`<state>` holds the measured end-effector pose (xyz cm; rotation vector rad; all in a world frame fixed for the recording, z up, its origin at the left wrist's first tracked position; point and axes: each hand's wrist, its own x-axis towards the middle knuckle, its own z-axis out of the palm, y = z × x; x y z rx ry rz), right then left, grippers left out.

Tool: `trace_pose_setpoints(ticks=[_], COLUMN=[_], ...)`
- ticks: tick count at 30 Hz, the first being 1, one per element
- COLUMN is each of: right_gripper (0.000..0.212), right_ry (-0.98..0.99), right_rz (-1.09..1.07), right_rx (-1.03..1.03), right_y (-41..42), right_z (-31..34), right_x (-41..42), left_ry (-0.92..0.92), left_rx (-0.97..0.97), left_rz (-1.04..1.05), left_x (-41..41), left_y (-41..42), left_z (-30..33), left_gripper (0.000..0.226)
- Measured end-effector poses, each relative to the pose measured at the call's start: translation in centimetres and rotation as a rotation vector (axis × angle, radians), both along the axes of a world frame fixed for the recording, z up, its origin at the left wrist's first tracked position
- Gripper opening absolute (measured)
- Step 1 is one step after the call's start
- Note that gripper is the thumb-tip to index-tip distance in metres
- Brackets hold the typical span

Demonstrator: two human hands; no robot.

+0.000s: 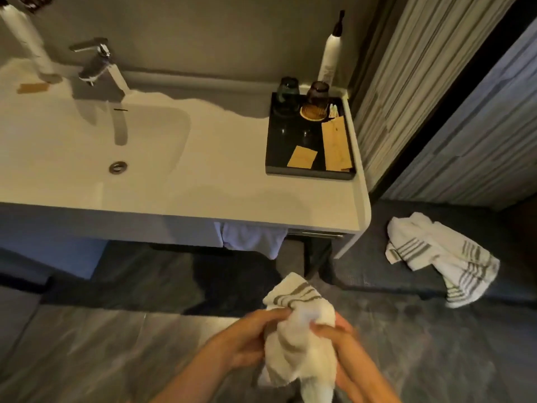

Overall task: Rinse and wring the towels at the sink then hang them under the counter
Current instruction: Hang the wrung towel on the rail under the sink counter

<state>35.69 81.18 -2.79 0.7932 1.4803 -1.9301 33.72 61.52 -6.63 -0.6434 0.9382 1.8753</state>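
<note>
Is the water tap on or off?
Off. No water runs from the tap, and the sink below looks empty.

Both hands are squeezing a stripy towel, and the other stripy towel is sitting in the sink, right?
Not quite. The head view shows the other stripy towel lying on the floor, not in the sink. Both the left hand and right hand do grip a stripy towel.

Both bare arms reach forward, close together. The left hand (250, 335) and the right hand (338, 338) are curled shut, fingers (322, 327) squeezing the striped towel (299, 338) bunched between them.
</note>
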Motion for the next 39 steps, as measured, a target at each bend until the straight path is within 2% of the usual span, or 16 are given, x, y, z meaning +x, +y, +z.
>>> trace_pose_setpoints(ticks=[2,4,7,9,13,15,18,21,23,26,29,30,33,35,36,39], right_gripper=[0.029,0.035,0.031,0.041,0.042,0.035,0.034,0.024,0.013,0.025,0.024,0.027,0.029,0.017,0.018,0.032], right_ry=[0.040,0.013,-0.069,-0.007,0.208,0.366,0.610,0.664,0.540,0.412,0.370,0.349,0.291,0.340,0.369,0.417], right_rz=[-0.006,-0.055,-0.145,-0.117,-0.036,-0.072,-0.082,-0.064,-0.053,-0.050,0.051,0.121,0.313,0.351,0.357,0.353], right_rx=[0.118,0.223,0.250,0.337,0.476,0.494,0.465,0.568,0.641,0.712,0.854,0.931,1.100,1.149,1.174,1.255], right_y=[1.6,3.2,4.4,5.0,4.3,3.9,3.9,3.6,3.2,3.4,3.4,3.3,2.6,2.2,2.2,2.0], right_z=[-2.7,-6.3,-11.4,-14.5,-16.8,-16.1,-13.0,-12.3,-13.0,-13.3,-12.3,-11.9,-11.2,-11.1,-11.1,-10.8], right_x=[0.0,-0.5,-0.9,-1.3,-2.7,-4.9,-9.7,-15.1,-17.8,-20.0,-21.6,-22.0,-22.0,-22.0,-22.2,-22.2], left_ry=[0.041,0.087,0.149,0.267,0.459,0.579,0.699,0.658,0.557,0.520,0.640,0.682,0.709,0.861,0.900,0.767], left_rx=[-0.018,-0.102,-0.300,-0.484,-0.793,-0.843,-0.749,-0.756,-0.776,-0.926,-1.054,-1.108,-1.391,-1.588,-1.629,-1.567], left_rz=[0.143,0.183,0.088,-0.011,-0.009,0.076,0.221,0.262,0.185,-0.270,-0.318,-0.395,-0.684,-0.728,-0.740,-0.862], left_x=[-0.5,-0.5,-0.9,-1.8,-4.3,-6.6,-11.4,-17.3,-20.3,-22.4,-23.5,-23.7,-22.9,-22.1,-22.0,-21.9], left_y=[2.0,3.3,4.4,5.1,6.8,7.0,7.0,7.2,7.6,8.1,8.3,8.5,8.6,8.1,7.8,6.6], left_z=[-1.6,-4.5,-8.7,-10.6,-11.8,-10.7,-8.4,-8.0,-9.1,-9.4,-7.4,-6.9,-6.6,-6.7,-6.7,-6.7], left_gripper=[0.047,0.048,0.055,0.057,0.023,0.014,0.006,0.012,0.008,0.057,0.047,0.044,0.041,0.036,0.036,0.041])
